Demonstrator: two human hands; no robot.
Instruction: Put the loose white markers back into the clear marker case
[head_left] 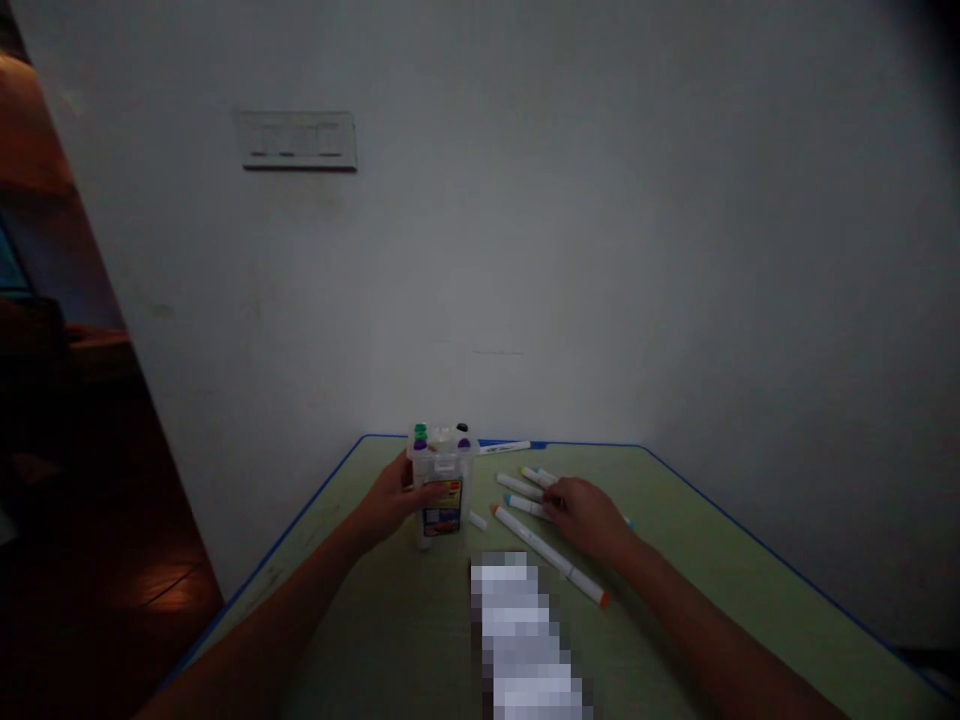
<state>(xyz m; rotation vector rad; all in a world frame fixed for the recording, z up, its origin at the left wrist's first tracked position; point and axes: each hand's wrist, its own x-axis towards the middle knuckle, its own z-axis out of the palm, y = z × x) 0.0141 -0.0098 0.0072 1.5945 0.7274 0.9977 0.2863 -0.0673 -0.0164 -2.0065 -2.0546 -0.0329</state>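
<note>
My left hand (397, 500) is wrapped round the side of a clear plastic marker case (442, 465), its thumb across the printed label. The case stands upright on the table, with a few green, purple and black marker caps showing at its top corners. To the right, my right hand (585, 515) has its fingers curled down and closed on a white marker with light blue ends (527, 507); its fingertips are partly hidden. An orange-ended marker (551, 555) lies just in front of that hand. Several other white markers (517, 486) lie beside its fingers.
The pale green table (360, 620) has a blue edge and meets a white wall (480, 250). A white marker with a blue cap (506, 448) lies near the back edge. A pixelated strip (525, 640) covers something at the front. A switch plate (298, 140) is on the wall.
</note>
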